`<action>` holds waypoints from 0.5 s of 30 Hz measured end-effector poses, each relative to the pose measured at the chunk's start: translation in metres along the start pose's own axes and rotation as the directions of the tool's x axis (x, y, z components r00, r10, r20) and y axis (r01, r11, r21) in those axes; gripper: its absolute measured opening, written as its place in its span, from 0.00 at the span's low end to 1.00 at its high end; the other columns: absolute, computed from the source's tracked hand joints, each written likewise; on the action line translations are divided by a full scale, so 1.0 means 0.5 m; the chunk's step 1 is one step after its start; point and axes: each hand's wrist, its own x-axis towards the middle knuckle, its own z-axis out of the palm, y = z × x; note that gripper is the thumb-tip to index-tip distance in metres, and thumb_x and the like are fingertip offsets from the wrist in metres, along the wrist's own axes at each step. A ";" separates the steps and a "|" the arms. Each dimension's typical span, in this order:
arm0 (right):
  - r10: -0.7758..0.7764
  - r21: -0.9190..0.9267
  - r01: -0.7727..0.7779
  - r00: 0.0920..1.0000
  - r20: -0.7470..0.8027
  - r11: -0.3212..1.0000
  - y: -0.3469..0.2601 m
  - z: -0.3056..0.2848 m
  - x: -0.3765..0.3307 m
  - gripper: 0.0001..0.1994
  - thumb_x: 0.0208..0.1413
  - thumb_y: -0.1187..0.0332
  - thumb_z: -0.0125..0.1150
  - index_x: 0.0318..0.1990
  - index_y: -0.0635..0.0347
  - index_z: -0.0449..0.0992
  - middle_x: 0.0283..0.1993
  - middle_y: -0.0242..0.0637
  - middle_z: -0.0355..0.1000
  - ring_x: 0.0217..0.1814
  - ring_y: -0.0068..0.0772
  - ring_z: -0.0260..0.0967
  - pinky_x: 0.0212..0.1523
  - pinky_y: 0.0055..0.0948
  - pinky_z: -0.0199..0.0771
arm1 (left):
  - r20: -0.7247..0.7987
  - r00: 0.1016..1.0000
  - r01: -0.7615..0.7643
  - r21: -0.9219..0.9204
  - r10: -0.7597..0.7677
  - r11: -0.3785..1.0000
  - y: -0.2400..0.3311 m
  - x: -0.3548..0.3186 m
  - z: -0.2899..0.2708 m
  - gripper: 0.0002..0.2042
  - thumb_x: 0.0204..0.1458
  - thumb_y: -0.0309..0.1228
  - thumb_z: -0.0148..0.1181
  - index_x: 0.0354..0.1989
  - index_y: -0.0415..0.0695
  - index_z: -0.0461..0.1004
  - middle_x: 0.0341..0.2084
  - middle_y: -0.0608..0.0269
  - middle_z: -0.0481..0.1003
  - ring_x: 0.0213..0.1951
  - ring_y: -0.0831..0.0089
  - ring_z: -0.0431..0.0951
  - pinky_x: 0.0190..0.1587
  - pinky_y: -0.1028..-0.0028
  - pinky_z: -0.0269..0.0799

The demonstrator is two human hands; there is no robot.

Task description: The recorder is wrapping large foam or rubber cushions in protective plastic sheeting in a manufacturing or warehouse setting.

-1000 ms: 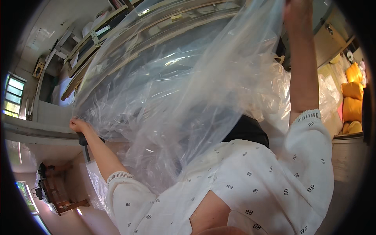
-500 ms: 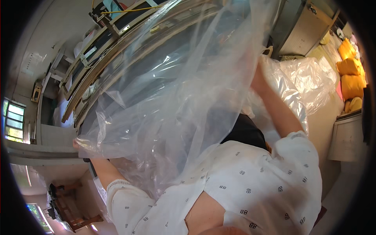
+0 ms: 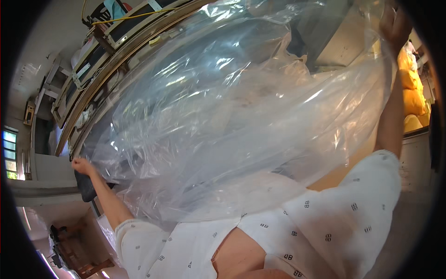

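A large clear plastic sheet [image 3: 241, 125] spreads in front of me, wrinkled and shiny, from one outstretched arm to the other. At the far left, my left hand [image 3: 81, 165] is closed in a fist at the sheet's left end. My right hand [image 3: 395, 29] is raised at the far upper right, its fingers closed around the sheet's other edge. The exact grip of the right fingers is partly smeared. The sheet's near part lies against my white printed shirt, and things behind it show only dimly.
A long wooden-edged frame [image 3: 88, 100] with metal fittings curves along the upper left, crossed by a yellow cord [image 3: 134, 16]. A dark padded object [image 3: 86, 187] is just below my left hand. Bright yellow bundles [image 3: 412, 93] are stacked at the far right, above a pale cabinet [image 3: 416, 160].
My right hand has swung outward to the upper right, pulling the plastic sheet wide. My left hand has shifted slightly left and up. The sheet now covers more of the view.
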 end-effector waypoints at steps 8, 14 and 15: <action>-0.018 0.446 -0.227 0.877 0.480 0.866 -0.301 0.248 -0.273 0.27 0.47 0.58 0.56 0.57 0.49 0.61 0.64 0.32 0.51 0.63 0.34 0.51 0.56 0.41 0.55 | 0.122 0.992 -0.061 0.265 0.029 0.962 -0.133 0.084 -0.169 0.15 0.54 0.37 0.42 0.40 0.38 0.68 0.38 0.49 0.71 0.39 0.51 0.71 0.42 0.62 0.64; 0.023 0.584 -0.286 0.909 0.416 0.759 -0.387 0.262 -0.150 0.23 0.44 0.58 0.61 0.49 0.51 0.68 0.53 0.32 0.62 0.51 0.37 0.59 0.49 0.32 0.60 | 0.140 0.990 -0.093 0.446 0.033 0.890 -0.165 0.063 -0.180 0.14 0.53 0.36 0.43 0.39 0.38 0.69 0.35 0.48 0.72 0.37 0.51 0.72 0.40 0.62 0.65; 0.009 0.581 -0.284 0.903 0.429 0.763 -0.385 0.262 -0.147 0.23 0.44 0.58 0.61 0.49 0.51 0.68 0.53 0.32 0.62 0.51 0.37 0.59 0.49 0.32 0.60 | 0.131 0.982 -0.178 0.405 0.135 0.897 -0.171 0.070 -0.188 0.14 0.53 0.36 0.44 0.38 0.38 0.70 0.34 0.47 0.72 0.37 0.51 0.72 0.39 0.61 0.65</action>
